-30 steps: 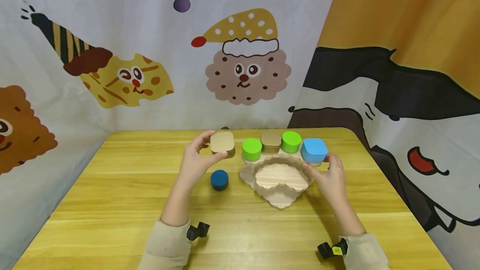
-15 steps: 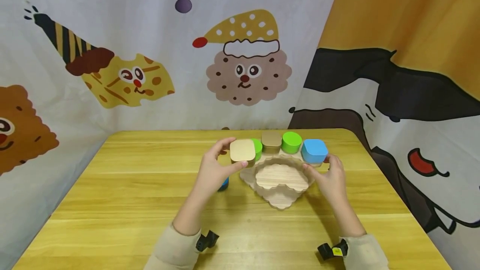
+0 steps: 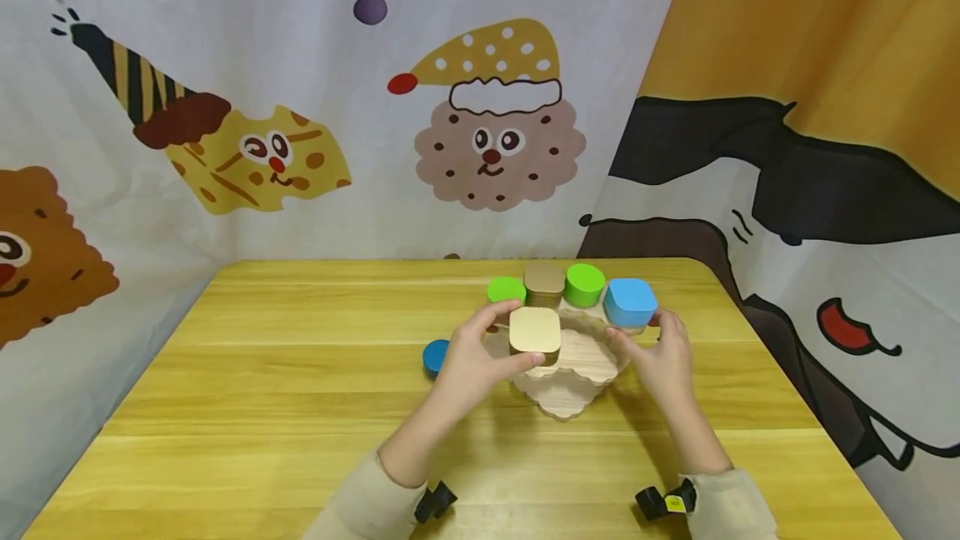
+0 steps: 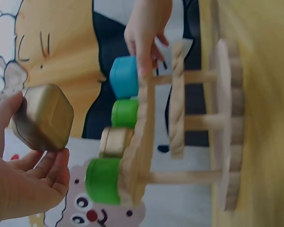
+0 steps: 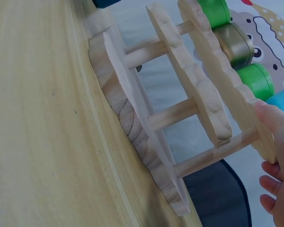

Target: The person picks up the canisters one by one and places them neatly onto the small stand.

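Observation:
My left hand pinches a gold rounded-square tin between thumb and fingers. The tin is in the air, in front of the top shelf of a tiered wooden stand with scalloped edges. Along that top shelf stand a green round tin, another gold square tin, a second green round tin and a light blue square tin. At the shelf's right end, my right hand grips the edge, thumb over it, beside the blue tin. The left wrist view shows lower tiers joined by wooden posts.
A dark blue round tin sits on the wooden table left of the stand, partly behind my left hand. A cartoon-printed curtain hangs behind the table's far edge.
My left hand has carried the gold tin rightward and nearer to me, from left of the stand to in front of its top shelf. The right hand has kept its grip.

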### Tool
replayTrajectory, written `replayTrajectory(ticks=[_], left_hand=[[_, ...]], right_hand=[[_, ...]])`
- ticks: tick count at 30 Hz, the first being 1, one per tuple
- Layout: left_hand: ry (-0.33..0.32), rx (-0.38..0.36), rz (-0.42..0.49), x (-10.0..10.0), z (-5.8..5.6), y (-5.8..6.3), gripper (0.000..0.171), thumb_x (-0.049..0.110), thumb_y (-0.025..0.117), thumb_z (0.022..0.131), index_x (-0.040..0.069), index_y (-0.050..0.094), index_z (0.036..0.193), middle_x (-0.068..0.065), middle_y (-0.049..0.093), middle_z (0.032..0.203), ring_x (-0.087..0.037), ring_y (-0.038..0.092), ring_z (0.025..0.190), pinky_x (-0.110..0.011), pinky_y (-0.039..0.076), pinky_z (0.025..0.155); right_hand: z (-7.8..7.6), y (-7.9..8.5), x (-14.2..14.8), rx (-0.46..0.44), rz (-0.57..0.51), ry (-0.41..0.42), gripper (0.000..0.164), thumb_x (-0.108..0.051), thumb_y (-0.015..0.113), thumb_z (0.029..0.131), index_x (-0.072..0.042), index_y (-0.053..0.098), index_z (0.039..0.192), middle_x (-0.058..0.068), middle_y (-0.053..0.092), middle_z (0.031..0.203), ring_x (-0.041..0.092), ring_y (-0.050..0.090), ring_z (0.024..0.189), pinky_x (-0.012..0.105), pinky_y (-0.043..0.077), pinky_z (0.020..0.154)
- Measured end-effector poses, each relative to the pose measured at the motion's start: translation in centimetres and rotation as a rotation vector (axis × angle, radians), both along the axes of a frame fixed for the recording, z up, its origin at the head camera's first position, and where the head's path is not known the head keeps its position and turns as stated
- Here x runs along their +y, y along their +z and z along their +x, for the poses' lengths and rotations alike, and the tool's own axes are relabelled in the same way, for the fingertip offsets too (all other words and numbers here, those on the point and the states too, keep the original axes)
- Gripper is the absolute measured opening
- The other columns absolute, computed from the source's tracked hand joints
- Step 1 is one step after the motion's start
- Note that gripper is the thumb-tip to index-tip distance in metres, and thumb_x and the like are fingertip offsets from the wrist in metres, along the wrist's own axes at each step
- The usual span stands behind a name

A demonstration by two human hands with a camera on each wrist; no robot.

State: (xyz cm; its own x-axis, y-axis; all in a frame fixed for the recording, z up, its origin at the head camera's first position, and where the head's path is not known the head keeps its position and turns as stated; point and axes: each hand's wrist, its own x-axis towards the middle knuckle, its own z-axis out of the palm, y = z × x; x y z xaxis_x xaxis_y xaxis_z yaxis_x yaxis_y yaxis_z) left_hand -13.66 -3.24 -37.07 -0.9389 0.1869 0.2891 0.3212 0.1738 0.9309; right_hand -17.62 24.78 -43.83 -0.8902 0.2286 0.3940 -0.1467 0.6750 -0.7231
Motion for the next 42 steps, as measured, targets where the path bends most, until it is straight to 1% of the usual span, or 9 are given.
replayTrajectory(ticks=[5,9,16,20,23,25,30,34,42], left_hand=[[-0.064,0.015,-0.007,1.4,0.1,-1.0,0.064,0.020,0.087,0.071,0.010,0.059,0.127,0.003,0.062,0.110,-0.015,0.054,0.101,-0.039,0.043,0.091],[-0.101,0.035,-0.031,2.3,0.1,-1.6,0.063,0.018,0.087,0.071,0.008,0.059,0.127,0.002,0.062,0.116,-0.014,0.054,0.103,-0.035,0.044,0.091],[-0.151,0.032,-0.050,3.8,-0.4,-2.8,0.064,0.018,0.085,0.074,0.005,0.056,0.130,-0.001,0.060,0.122,-0.014,0.053,0.108,-0.038,0.043,0.094],[-0.159,0.063,-0.070,4.6,-1.1,-3.5,0.064,0.019,0.084,0.074,0.005,0.056,0.130,-0.003,0.059,0.124,-0.013,0.053,0.109,-0.034,0.044,0.092],[-0.166,0.090,-0.085,5.1,-1.4,-3.7,0.065,0.019,0.084,0.074,0.005,0.055,0.130,-0.004,0.058,0.125,-0.012,0.054,0.109,-0.031,0.044,0.090],[-0.169,0.095,-0.093,5.4,-1.6,-3.8,0.065,0.021,0.084,0.074,0.006,0.055,0.131,-0.004,0.058,0.125,-0.011,0.054,0.109,-0.031,0.045,0.089],[-0.164,0.080,-0.110,6.1,-2.2,-4.1,0.064,0.022,0.084,0.074,0.006,0.057,0.130,0.000,0.060,0.122,-0.010,0.055,0.105,-0.033,0.047,0.089],[-0.158,0.076,-0.118,6.5,-3.0,-4.7,0.064,0.021,0.085,0.073,0.005,0.058,0.128,-0.001,0.060,0.121,-0.011,0.056,0.103,-0.034,0.049,0.087],[-0.166,0.001,-0.125,7.0,-3.8,-5.6,0.066,0.023,0.085,0.073,0.006,0.057,0.130,-0.002,0.058,0.125,-0.011,0.056,0.101,-0.035,0.051,0.086]], right_hand=[[0.0,0.0,0.1,-0.011,0.003,0.002,0.067,-0.033,0.081,0.077,0.011,0.051,0.118,0.023,0.050,0.110,0.040,0.046,0.103,0.051,0.038,0.083],[0.0,0.0,0.1,-0.019,0.000,0.005,0.069,-0.034,0.080,0.078,0.011,0.050,0.119,0.023,0.050,0.110,0.040,0.046,0.104,0.051,0.037,0.084],[0.0,0.0,0.1,-0.021,0.001,0.005,0.066,-0.032,0.081,0.078,0.011,0.051,0.117,0.022,0.050,0.109,0.039,0.046,0.103,0.050,0.037,0.083],[-0.1,0.0,0.1,-0.017,0.006,0.004,0.065,-0.032,0.081,0.078,0.010,0.051,0.117,0.022,0.050,0.108,0.039,0.046,0.103,0.050,0.037,0.082],[-0.1,0.0,0.1,-0.024,0.007,0.004,0.066,-0.032,0.081,0.078,0.010,0.050,0.118,0.022,0.049,0.109,0.039,0.046,0.103,0.051,0.037,0.082],[-0.1,0.0,0.1,-0.028,0.008,0.005,0.066,-0.032,0.080,0.078,0.010,0.050,0.119,0.022,0.049,0.110,0.039,0.046,0.103,0.051,0.038,0.082],[0.0,-0.1,0.2,-0.019,0.017,0.006,0.066,-0.034,0.080,0.079,0.010,0.050,0.118,0.022,0.049,0.109,0.038,0.047,0.101,0.051,0.038,0.080],[0.0,-0.2,0.2,0.001,0.019,0.002,0.065,-0.033,0.081,0.078,0.010,0.052,0.116,0.022,0.050,0.107,0.039,0.048,0.101,0.050,0.038,0.081],[0.0,0.0,0.1,0.007,0.018,0.003,0.066,-0.035,0.081,0.077,0.010,0.052,0.115,0.022,0.051,0.107,0.038,0.048,0.099,0.049,0.039,0.081]])
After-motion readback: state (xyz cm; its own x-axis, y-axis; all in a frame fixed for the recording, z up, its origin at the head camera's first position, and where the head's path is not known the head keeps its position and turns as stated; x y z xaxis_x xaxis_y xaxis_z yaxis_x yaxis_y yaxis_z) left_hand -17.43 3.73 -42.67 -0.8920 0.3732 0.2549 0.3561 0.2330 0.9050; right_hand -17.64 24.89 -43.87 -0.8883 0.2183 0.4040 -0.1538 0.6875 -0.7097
